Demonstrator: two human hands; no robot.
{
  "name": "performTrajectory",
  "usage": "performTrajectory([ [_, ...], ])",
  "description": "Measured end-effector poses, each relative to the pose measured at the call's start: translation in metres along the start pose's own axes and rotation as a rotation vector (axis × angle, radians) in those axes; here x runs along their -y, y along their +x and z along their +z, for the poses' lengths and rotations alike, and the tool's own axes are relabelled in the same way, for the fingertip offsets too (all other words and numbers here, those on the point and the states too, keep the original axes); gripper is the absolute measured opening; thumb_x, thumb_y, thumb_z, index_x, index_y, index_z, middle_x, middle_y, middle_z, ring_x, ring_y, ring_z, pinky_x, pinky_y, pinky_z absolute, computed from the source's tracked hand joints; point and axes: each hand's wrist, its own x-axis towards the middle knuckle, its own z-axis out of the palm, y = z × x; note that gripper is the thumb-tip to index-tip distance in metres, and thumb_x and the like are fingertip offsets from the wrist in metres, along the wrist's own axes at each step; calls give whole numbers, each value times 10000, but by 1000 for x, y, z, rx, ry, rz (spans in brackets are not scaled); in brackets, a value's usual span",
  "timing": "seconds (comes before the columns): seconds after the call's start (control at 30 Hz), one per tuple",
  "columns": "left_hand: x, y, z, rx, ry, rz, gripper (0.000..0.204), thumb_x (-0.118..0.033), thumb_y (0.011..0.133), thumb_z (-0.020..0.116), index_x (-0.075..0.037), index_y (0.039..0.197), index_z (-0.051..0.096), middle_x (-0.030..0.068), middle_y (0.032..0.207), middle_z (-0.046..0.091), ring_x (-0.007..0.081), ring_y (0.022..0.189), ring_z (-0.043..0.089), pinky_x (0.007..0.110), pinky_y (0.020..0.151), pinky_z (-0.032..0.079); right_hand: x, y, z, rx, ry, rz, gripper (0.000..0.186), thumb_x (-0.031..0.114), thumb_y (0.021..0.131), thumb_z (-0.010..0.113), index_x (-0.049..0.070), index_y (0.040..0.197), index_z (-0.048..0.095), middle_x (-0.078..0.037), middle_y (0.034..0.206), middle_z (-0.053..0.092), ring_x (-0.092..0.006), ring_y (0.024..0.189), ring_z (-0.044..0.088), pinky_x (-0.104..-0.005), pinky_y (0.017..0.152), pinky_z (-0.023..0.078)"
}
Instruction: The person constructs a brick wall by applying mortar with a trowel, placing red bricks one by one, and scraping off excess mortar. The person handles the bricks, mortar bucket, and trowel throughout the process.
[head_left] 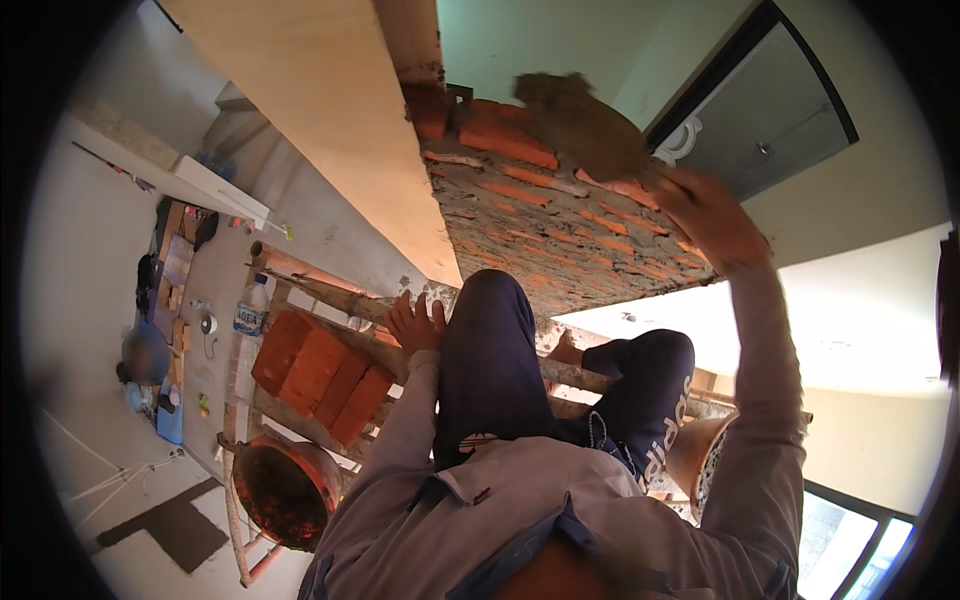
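Note:
My right hand (705, 220) is closed around the handle of a trowel (595, 130), blurred by motion. Grey-brown mortar appears to cover the blade, which is over the top edge of a brick wall (570, 235). Orange bricks show between rough mortar joints on the wall's face. One brick (505, 135) lies along the top course, beside the blade. Low on the left, my left hand (415, 328) rests with fingers spread on a wooden scaffold pole (350, 298), next to my knee. It holds nothing.
Orange bricks (320, 375) are stacked on the scaffold at my left, near a water bottle (252, 305). A mortar-stained bucket (285, 490) hangs close by; another bucket (700, 455) stands at my right. The floor (215, 390) lies far below. A doorway (765, 110) opens beyond the wall.

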Motion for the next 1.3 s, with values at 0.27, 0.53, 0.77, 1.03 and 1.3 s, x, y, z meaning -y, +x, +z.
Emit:
performTrajectory([
  [0.27, -1, 1, -12, 12, -84, -43, 395, -427, 888, 578, -104, 1101, 658, 115, 1304, 523, 320, 1284, 414, 555, 1113, 222, 27, 80, 71, -188, -343, -86, 283, 269, 921, 495, 15, 998, 591, -156, 740, 597, -242, 702, 636, -396, 688, 525],
  [0.53, -2, 1, -13, 87, -62, -36, 439, -460, 874, 590, -103, 1123, 654, 114, 1320, 520, 317, 1307, 398, 557, 1124, 210, 75, 132, 89, 206, -208, 43, 340, 286, 1011, 427, 25, 1203, 530, -66, 641, 507, -138, 506, 491, -310, 451, 434],
  [0.77, -9, 5, -22, 90, -138, -81, 454, -455, 867, 608, -93, 1137, 649, 114, 1331, 513, 320, 1313, 387, 558, 1127, 205, 21, 116, 79, 220, -594, -7, 370, 301, 1026, 376, 20, 1231, 502, -194, 902, 654, -316, 795, 650, -420, 651, 492],
  [1.03, -6, 5, -23, 113, -118, -78, 429, -442, 852, 627, -98, 1106, 661, 103, 1331, 511, 323, 1310, 379, 559, 1129, 203, 39, 105, 76, 30, -579, -438, 389, 287, 1007, 412, 39, 1295, 495, -218, 1112, 631, -387, 1014, 600, -430, 892, 471],
  [1.3, -15, 5, -22, 101, -137, -53, 421, -430, 839, 641, -101, 1099, 681, 100, 1310, 523, 314, 1311, 382, 548, 1129, 218, 60, 91, 28, 1, -1187, -333, 277, 108, 855, 600, 86, 1131, 609, -123, 1036, 656, -299, 893, 663, -407, 707, 554],
])
